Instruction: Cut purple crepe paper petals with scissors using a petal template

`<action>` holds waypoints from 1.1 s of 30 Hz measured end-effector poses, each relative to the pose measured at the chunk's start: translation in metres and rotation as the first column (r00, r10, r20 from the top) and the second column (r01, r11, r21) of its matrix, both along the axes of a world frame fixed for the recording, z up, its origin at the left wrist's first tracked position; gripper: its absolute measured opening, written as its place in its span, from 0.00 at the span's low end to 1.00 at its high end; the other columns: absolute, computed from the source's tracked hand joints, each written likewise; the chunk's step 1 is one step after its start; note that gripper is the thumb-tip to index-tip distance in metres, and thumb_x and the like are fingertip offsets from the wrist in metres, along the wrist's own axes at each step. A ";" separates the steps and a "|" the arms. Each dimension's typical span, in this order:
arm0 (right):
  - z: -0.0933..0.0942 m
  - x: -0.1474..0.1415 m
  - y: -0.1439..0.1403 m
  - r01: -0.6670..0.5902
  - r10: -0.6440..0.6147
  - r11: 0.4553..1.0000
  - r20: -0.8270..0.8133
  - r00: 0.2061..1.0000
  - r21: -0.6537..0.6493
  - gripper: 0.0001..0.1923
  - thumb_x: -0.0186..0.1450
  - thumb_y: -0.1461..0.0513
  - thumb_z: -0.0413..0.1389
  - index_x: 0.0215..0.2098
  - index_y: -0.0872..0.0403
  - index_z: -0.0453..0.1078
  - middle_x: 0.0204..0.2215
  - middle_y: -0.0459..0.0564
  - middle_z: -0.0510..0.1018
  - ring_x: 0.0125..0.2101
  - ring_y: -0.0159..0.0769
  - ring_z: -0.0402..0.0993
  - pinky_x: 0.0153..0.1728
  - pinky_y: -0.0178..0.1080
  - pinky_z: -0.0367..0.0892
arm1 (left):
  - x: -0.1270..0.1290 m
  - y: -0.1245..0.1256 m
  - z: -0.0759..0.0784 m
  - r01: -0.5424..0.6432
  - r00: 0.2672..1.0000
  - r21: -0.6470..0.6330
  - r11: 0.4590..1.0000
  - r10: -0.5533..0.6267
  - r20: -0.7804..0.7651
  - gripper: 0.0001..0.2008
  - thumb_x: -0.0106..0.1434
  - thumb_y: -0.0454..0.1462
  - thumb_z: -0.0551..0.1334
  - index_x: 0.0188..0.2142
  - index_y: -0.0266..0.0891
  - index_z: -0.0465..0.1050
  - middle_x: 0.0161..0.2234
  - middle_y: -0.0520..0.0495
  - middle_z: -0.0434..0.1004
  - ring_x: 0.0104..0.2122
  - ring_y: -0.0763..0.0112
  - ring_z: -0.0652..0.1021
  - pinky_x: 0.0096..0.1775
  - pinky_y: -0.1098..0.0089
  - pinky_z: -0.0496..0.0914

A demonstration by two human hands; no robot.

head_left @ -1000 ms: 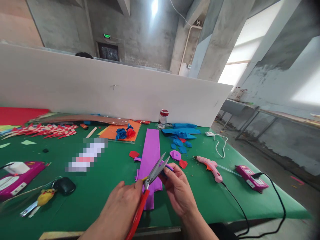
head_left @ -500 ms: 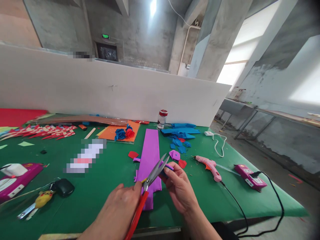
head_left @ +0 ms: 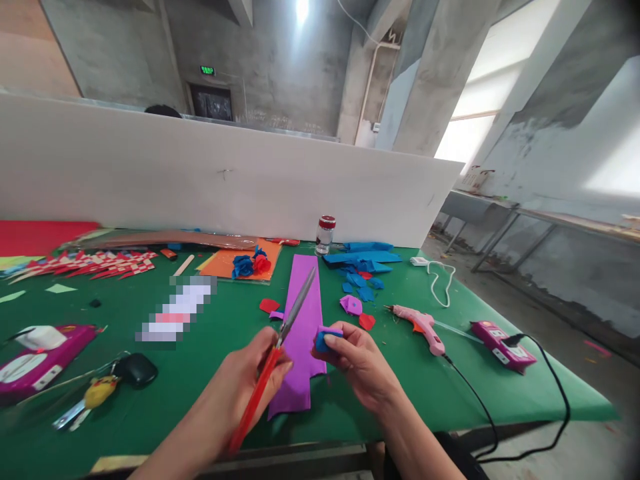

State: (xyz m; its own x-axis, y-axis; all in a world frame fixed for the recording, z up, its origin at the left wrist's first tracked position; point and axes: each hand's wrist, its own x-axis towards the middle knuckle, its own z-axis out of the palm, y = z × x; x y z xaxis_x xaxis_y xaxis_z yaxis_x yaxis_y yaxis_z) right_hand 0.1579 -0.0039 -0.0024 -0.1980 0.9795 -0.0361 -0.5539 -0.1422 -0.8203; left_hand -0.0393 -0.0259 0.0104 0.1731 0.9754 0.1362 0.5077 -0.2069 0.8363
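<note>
Paper-flower work on a green bench (head_left: 210,393), with positions given relative to the long purple paper strip (head_left: 303,313) lying lengthwise at its centre. The left hand (head_left: 253,373) is closed around the red handles of the scissors (head_left: 277,347), whose blades are pressed together and point away from the person along the strip's left edge. The right hand (head_left: 357,363), just right of the strip's near end, pinches a small blue-and-purple paper piece (head_left: 327,337) between thumb and fingertips, held clear of the blades. Finished or partly made work is present: blue and red paper flowers (head_left: 250,265) rest on an orange sheet (head_left: 225,263) beyond the strip to its left, and a small purple flower (head_left: 351,305) with a red scrap (head_left: 367,321) lies just to its right. Blue paper offcuts (head_left: 363,267) are heaped near the strip's far right corner, beside a small red-capped jar (head_left: 326,235). A pink glue gun (head_left: 420,327) lies well to the right, untouched. Judged from this layout, several flowers are complete, the held piece appears to be mid-shaping with gluing not yet done, and most of the purple strip remains uncut
</note>
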 end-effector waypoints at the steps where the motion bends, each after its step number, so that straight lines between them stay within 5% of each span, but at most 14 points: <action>1: -0.001 -0.002 -0.002 -0.039 0.039 0.999 0.030 0.999 0.000 0.13 0.49 0.59 0.71 0.26 0.57 0.74 0.24 0.46 0.79 0.26 0.32 0.76 0.35 0.35 0.72 | 0.000 0.002 0.002 0.001 1.000 -0.006 1.000 0.000 0.016 0.12 0.66 0.45 0.53 0.42 0.44 0.68 0.34 0.48 0.79 0.40 0.63 0.80 0.40 0.67 0.74; 7: -0.003 -0.013 -0.012 -0.168 0.148 0.984 0.275 0.950 0.050 0.10 0.51 0.59 0.69 0.27 0.57 0.77 0.23 0.46 0.80 0.23 0.29 0.72 0.28 0.30 0.66 | -0.005 0.003 0.008 0.147 0.969 -0.092 0.985 -0.125 0.214 0.13 0.57 0.42 0.64 0.40 0.40 0.67 0.39 0.47 0.76 0.39 0.65 0.78 0.42 0.67 0.73; 15: -0.005 -0.014 -0.013 -0.219 0.131 0.966 0.467 0.875 0.139 0.03 0.54 0.63 0.64 0.27 0.55 0.77 0.22 0.43 0.78 0.22 0.28 0.67 0.25 0.30 0.59 | 0.005 -0.003 0.021 0.119 0.992 -0.062 0.991 -0.117 0.044 0.10 0.55 0.41 0.62 0.30 0.40 0.62 0.27 0.54 0.68 0.26 0.74 0.69 0.30 0.72 0.66; 20: -0.003 -0.023 -0.015 -0.096 0.057 0.988 0.299 0.953 0.117 0.08 0.51 0.60 0.68 0.27 0.54 0.76 0.23 0.42 0.78 0.24 0.29 0.69 0.27 0.31 0.62 | 0.010 -0.002 0.015 0.006 0.983 -0.061 0.998 0.006 0.185 0.09 0.54 0.40 0.63 0.31 0.40 0.64 0.28 0.54 0.70 0.29 0.72 0.71 0.33 0.71 0.68; 25: -0.011 -0.041 -0.019 0.006 -0.007 0.999 0.029 1.000 0.039 0.17 0.48 0.59 0.71 0.34 0.56 0.76 0.30 0.47 0.80 0.30 0.31 0.73 0.37 0.33 0.67 | 0.014 0.002 0.007 -0.149 0.856 -0.150 0.977 0.203 0.475 0.13 0.53 0.42 0.65 0.34 0.38 0.66 0.31 0.52 0.72 0.32 0.70 0.75 0.36 0.70 0.71; 33: -0.014 -0.050 -0.021 0.102 -0.105 0.993 -0.063 0.992 -0.053 0.17 0.47 0.56 0.72 0.30 0.58 0.77 0.26 0.47 0.79 0.26 0.27 0.70 0.32 0.31 0.66 | 0.019 0.002 0.002 -0.151 0.846 -0.145 0.978 0.204 0.493 0.14 0.51 0.41 0.67 0.34 0.39 0.68 0.29 0.54 0.73 0.28 0.72 0.74 0.31 0.72 0.71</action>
